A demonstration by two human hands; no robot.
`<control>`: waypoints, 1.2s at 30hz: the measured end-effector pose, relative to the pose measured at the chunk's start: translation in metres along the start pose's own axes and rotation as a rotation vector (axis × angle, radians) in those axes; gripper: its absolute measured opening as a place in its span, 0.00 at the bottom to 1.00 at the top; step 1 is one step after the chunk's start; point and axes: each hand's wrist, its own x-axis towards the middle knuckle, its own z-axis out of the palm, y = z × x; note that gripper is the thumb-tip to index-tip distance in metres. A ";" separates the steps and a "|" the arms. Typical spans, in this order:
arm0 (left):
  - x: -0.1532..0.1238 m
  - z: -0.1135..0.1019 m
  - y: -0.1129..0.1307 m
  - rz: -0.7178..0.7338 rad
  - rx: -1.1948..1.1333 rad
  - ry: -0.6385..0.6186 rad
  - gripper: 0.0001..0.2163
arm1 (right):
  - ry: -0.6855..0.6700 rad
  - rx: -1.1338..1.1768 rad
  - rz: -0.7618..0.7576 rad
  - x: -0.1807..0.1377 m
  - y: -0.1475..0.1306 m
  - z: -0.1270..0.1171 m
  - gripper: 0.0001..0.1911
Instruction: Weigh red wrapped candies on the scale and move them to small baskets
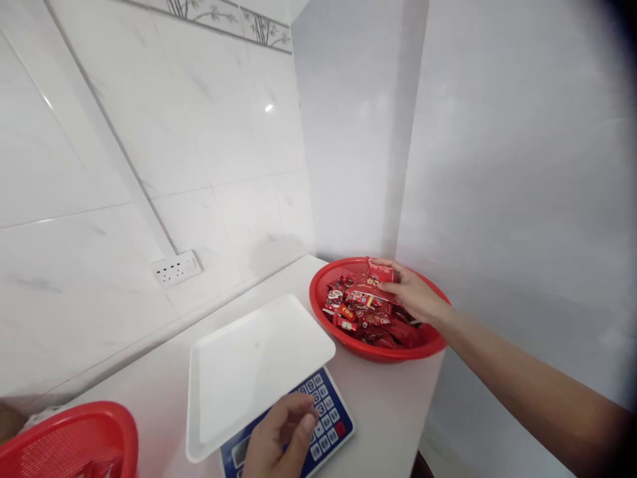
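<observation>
A red packet (pixel 381 271) is held between the thumb and fingers of the right hand (pixel 411 289), above the upper part of a heap of red wrapped packets (pixel 371 315) in a red basket (pixel 378 356). Beneath that hand the wrappers are crowded together, so a neighbouring packet could be dragged along or the pinched one lost, should only a slippery corner be gripped. The basket could also be tipped if its rim were pressed by the forearm, since it is set at the right edge of the white table (pixel 383 405), which it appears to reach. The left hand (pixel 279 441) is poised at the keypad (pixel 326 425) of a scale, its fingers loosely curled, with a narrow gap left to the thumb and nothing seen in them; whether the keys are touched cannot be told. A stray key press could be caused by a lowered fingertip. The scale's white tray (pixel 253 365) is bare, and between it and the basket only a slim strip of table is left. Sideways room is limited beyond the basket by a grey wall (pixel 497 166), and on the far left by a second red basket (pixel 112 417), while the space over the tray is unobstructed.
</observation>
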 end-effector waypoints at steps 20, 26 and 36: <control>0.017 -0.002 0.017 -0.058 -0.586 0.189 0.11 | -0.505 0.477 0.289 -0.077 -0.019 0.105 0.28; 0.012 -0.011 0.020 0.036 -0.560 0.338 0.13 | -0.514 0.578 0.326 -0.077 -0.015 0.119 0.24; 0.011 -0.017 0.011 0.053 -0.295 0.290 0.09 | -0.222 0.326 0.070 -0.076 -0.015 0.140 0.22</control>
